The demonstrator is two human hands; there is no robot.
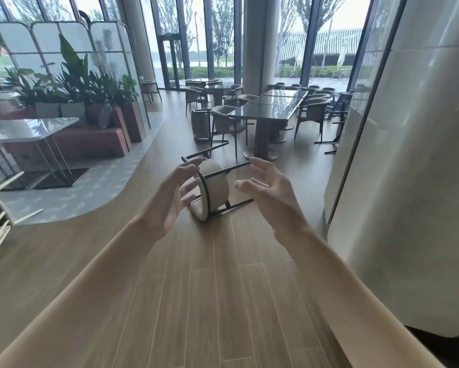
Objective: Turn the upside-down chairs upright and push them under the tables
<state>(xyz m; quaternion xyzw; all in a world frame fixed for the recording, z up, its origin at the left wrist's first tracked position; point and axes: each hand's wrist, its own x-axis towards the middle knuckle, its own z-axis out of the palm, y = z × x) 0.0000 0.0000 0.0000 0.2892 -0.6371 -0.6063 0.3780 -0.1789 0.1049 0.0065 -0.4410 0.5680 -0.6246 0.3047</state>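
Your left hand [170,197] and right hand [269,193] were spread open, holding nothing, either side of the tipped beige round-backed black-legged chair [213,191] on the wooden plank floor [196,288].

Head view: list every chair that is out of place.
A beige round-backed chair with black metal legs lies tipped over on the wooden floor between the open left hand and right hand. A second similar chair lies toppled beside the dark glossy table.

Bright daylight through windows [321,35]; edges warped, perhaps slightly soft.
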